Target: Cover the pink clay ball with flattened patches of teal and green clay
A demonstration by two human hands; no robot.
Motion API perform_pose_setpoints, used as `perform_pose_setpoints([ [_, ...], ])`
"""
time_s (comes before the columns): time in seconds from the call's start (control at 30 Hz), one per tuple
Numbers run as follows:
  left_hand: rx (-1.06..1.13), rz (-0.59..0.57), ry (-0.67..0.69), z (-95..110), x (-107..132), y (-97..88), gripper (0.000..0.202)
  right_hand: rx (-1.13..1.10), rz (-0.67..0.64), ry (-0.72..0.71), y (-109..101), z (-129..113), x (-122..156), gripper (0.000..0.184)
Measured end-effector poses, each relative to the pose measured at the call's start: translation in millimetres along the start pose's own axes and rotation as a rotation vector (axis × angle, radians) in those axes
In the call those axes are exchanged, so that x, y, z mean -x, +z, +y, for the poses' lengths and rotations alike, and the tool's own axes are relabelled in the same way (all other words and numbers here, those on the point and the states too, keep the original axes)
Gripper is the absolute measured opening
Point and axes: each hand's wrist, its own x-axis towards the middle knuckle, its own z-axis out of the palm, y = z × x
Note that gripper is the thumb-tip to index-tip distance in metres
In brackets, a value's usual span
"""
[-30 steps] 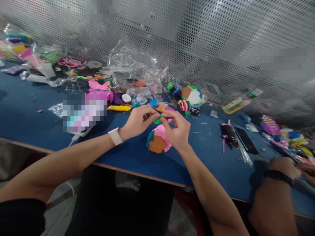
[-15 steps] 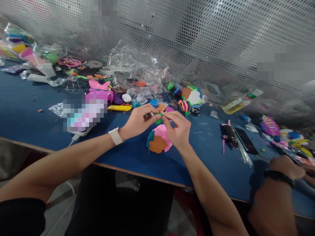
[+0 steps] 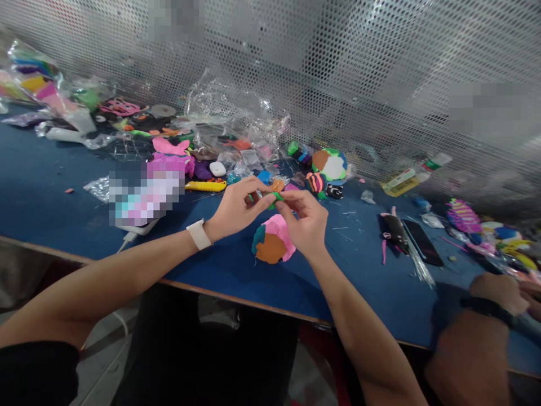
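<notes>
My left hand (image 3: 242, 206) and my right hand (image 3: 305, 219) meet above the blue table. Between their thumbs and forefingers they pinch one small piece of green modelling clay (image 3: 276, 197); both hands are closed on it. Just below, on the tabletop, lies a roundish clay piece (image 3: 270, 248) with brown, pink and teal patches; my right hand covers part of its right edge. Beyond my fingers sits a small orange clay lump (image 3: 277, 185). A yellow cutter (image 3: 206, 185) lies to the left of my left hand.
A phone-like device (image 3: 146, 197), partly blurred, lies left with a white cable. Crumpled clear plastic (image 3: 236, 107) and clay bits line the perforated metal wall (image 3: 338, 62). A dark phone (image 3: 423, 242) lies right. Another person's hand (image 3: 499, 293) is at the far right.
My fingers have shifted slightly around the green clay, and more of it shows between them. The other person's arm at the right has moved a little to the right and down.
</notes>
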Motion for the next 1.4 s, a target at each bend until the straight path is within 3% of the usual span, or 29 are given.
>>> perform_pose_setpoints([
  [0.23,-0.008,-0.033,0.018,-0.3,-1.3,0.3,0.024,0.15,-0.009,-0.158,-1.7,-4.6,-2.2,0.011],
  [0.43,0.001,-0.029,-0.001,3.7,-0.8,0.1,0.021,0.055,0.054,-0.053,1.6,-2.9,1.6,0.019],
  [0.63,0.037,-0.053,0.001,0.3,0.1,1.1,0.017,0.062,0.05,-0.076,-1.2,-5.6,-2.3,0.005],
  [0.73,0.035,-0.063,0.001,-0.9,-0.4,1.1,0.019,0.095,0.026,-0.082,-2.7,-7.8,-3.5,0.009],
  [0.9,0.003,-0.006,-0.017,1.8,-1.4,-0.3,0.017,-0.016,-0.02,0.06,0.3,-4.4,-0.8,0.027],
  [0.97,0.008,0.025,-0.034,2.6,-1.6,-0.7,0.019,-0.046,-0.019,0.086,1.5,-2.8,-0.1,0.026],
  [1.1,0.046,0.001,-0.03,1.9,-1.4,-1.1,0.022,-0.036,-0.018,0.043,0.9,-3.5,-1.4,0.009],
  [1.23,0.045,-0.023,0.004,1.2,-1.6,-1.4,0.021,0.021,-0.026,-0.052,-0.4,-4.9,-2.6,0.01],
  [1.4,0.028,-0.012,-0.001,2.5,-2.6,-1.2,0.024,0.047,-0.026,-0.011,1.0,-3.2,0.3,0.012],
])
